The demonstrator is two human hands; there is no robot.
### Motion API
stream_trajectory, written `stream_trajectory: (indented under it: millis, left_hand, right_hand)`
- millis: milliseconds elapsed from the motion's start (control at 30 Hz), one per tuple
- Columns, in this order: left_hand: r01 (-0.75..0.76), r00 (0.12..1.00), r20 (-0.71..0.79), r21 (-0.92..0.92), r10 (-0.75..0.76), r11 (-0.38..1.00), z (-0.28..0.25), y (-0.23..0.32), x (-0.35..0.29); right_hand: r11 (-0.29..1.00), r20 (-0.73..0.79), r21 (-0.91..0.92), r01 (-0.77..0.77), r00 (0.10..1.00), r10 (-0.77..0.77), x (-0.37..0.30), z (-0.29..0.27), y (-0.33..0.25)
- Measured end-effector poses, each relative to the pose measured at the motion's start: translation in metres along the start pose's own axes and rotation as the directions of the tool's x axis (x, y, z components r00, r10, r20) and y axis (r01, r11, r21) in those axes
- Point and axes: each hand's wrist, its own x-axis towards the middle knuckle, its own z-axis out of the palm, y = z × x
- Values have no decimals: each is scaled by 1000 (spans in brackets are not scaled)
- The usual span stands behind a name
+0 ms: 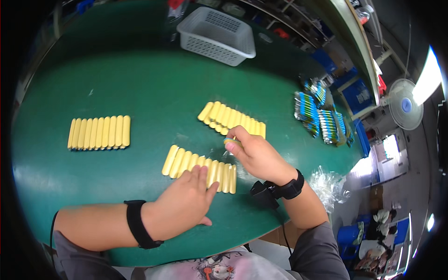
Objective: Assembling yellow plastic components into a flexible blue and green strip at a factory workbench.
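A slanting row of yellow, flat, round-ended sticks (pixel 179 161) lies on the green table in front of me. My left hand (pixel 183 198) is palm down with its fingers stretched over the near side of this row, touching it. Just beyond, my right hand (pixel 252 151) is pinched on a yellow stick (pixel 228 141) with a bluish edge, mostly hidden by the fingers. Behind that hand lies a second, uneven group of yellow sticks (pixel 231 116), some overlapping others. A neat third row of yellow sticks (pixel 99 132) rests at the left.
A grey perforated plastic basket (pixel 217 39) stands at the far side of the green table (pixel 140 93). Blue-and-green wrapped packs (pixel 322 116) are heaped at the right. Crumpled clear plastic (pixel 329 189) lies near my right forearm. A black cable (pixel 283 238) hangs from my right wrist strap.
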Motion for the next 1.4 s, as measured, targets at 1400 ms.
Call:
stream_trajectory:
  millis: [1400]
  left_hand:
    - [-64,969,201,-367,146,928,-25,-28,-4]
  right_hand:
    - [905,197,-296,307,946,-257,74,57,-25]
